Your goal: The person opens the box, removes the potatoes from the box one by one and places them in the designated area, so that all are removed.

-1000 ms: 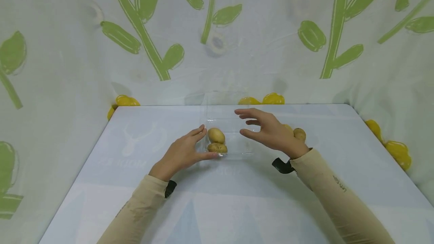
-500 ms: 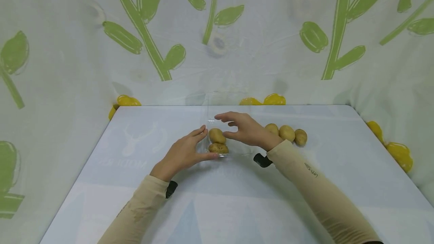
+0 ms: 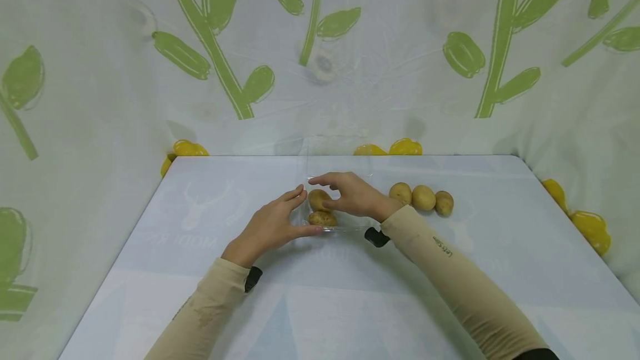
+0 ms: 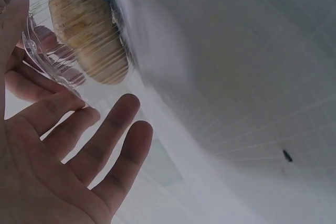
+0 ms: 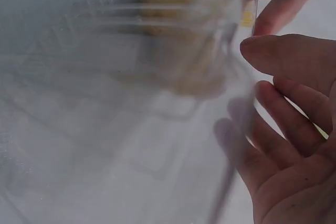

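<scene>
A clear plastic clamshell box [image 3: 354, 229] sits near the back of the table, its lid [image 3: 337, 154] raised behind it. In its left part lie a smooth yellow potato [image 3: 317, 198] and, in front, a browner speckled potato [image 3: 322, 219]. My left hand [image 3: 270, 229] rests at the box's front left corner, thumb along the front and fingers spread at the left side. Over the box hovers my right hand [image 3: 352, 194], fingers extended leftward, thumb overlapping the yellow potato. In the right wrist view its fingers are loosely spread beside the blurred plastic, with nothing between them.
Three more potatoes stand in a row right of the box: a left one [image 3: 400, 193], a middle one [image 3: 423, 198] and a smaller right one [image 3: 444, 203]. A flower-patterned curtain [image 3: 380, 88] hangs right behind the white table [image 3: 310, 315].
My right hand has moved left from the box's right side to over the potatoes in it, uncovering the row at right. The left hand and both potatoes in the box stay in place.
</scene>
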A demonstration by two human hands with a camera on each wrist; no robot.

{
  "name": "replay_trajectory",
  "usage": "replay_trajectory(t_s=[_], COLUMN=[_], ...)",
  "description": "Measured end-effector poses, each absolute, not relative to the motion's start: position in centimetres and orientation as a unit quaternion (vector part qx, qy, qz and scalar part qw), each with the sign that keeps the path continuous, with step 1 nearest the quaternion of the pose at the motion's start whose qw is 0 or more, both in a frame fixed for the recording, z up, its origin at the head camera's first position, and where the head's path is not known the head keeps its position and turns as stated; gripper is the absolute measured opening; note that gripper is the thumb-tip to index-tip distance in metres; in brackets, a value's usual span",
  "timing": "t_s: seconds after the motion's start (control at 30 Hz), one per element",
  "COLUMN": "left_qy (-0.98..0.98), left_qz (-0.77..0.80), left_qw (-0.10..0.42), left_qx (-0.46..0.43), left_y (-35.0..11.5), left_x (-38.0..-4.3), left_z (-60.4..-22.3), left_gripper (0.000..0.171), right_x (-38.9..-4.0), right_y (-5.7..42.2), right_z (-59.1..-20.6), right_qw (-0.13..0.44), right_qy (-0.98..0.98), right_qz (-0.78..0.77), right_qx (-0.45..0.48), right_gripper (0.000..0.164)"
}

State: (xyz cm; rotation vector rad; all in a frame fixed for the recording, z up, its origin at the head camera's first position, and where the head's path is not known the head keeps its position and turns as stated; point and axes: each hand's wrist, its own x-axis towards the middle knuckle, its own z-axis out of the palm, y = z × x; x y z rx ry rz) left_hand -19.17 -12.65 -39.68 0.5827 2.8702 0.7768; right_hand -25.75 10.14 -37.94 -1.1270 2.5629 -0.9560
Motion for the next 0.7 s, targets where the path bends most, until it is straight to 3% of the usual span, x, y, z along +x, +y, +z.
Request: replay_trajectory(t_s=[0.7], left_qy=[0.945], left_qz=[0.262], left_qw=[0.057], left_qx=[0.190], left_y=[-12.59], left_x=[-19.07], left_z=[-39.88], left_gripper=[0.100], right_x=[-25.48], right_y=[9.98], right_z=[-38.30], right_qw=[0.116], right_qy=[0.884], right_qz=[-0.218], right_qx=[-0.397], right_gripper=[0.043])
